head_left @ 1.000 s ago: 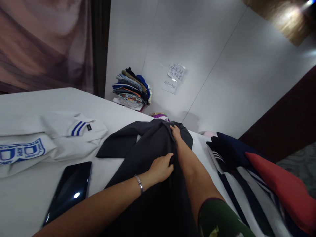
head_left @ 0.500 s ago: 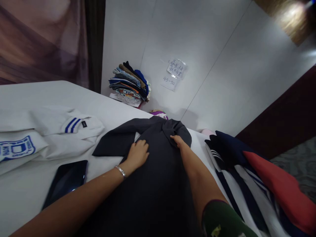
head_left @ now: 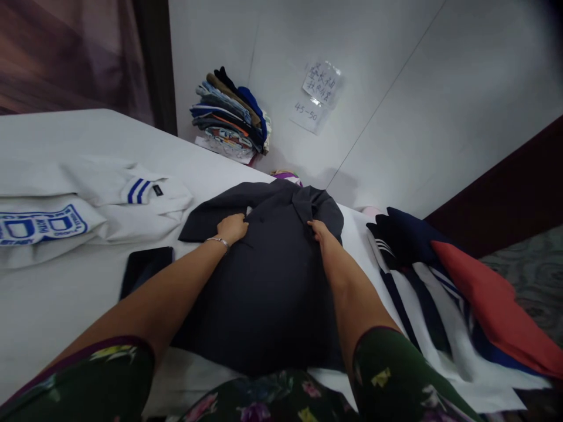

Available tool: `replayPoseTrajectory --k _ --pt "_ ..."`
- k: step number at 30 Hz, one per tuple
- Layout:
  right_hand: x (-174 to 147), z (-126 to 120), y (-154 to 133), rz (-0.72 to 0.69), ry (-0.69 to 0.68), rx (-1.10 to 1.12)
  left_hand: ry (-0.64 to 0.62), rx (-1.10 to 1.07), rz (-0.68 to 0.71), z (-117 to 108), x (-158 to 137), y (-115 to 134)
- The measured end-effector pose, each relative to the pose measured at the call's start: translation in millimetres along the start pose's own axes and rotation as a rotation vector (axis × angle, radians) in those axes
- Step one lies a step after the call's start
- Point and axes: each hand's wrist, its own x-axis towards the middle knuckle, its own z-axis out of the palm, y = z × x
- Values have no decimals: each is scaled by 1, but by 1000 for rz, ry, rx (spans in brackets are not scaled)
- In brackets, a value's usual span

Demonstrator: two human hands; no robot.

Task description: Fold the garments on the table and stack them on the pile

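Observation:
A dark grey long-sleeved garment is spread on the white table in front of me, its collar end away from me. My left hand is closed on the garment's left side, beside a sleeve laid out to the left. On the opposite side my right hand pinches the cloth below the bunched right sleeve. The fingertips of both hands are partly hidden in the fabric. A black phone lies left of the garment, partly behind my left forearm.
A white garment with blue print lies on the table at left. Several dark, white and red garments overlap at right. A stack of folded clothes stands beyond the table by the wall. Handwritten paper signs hang there.
My left hand has gone from resting with curled fingers on the cloth to gripping its left side. The garment's lower edge now shows near me. The view has tipped downward.

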Motion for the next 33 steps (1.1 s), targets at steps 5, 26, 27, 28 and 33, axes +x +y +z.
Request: replayPoseTrajectory --k 5,26,27,28,33 --pt "-29 -11 6 82 -67 22 -44 -16 20 0 -8 -18" --pt "-82 -21 31 106 -58 73 -5 35 71 13 -57 -49" --pt "-83 -23 31 114 -62 71 4 40 73 14 -59 -49" --pt "-83 -25 32 120 -63 70 9 44 72 14 -60 -49" --pt "-82 -22 31 124 -58 72 18 37 52 11 -67 -45"
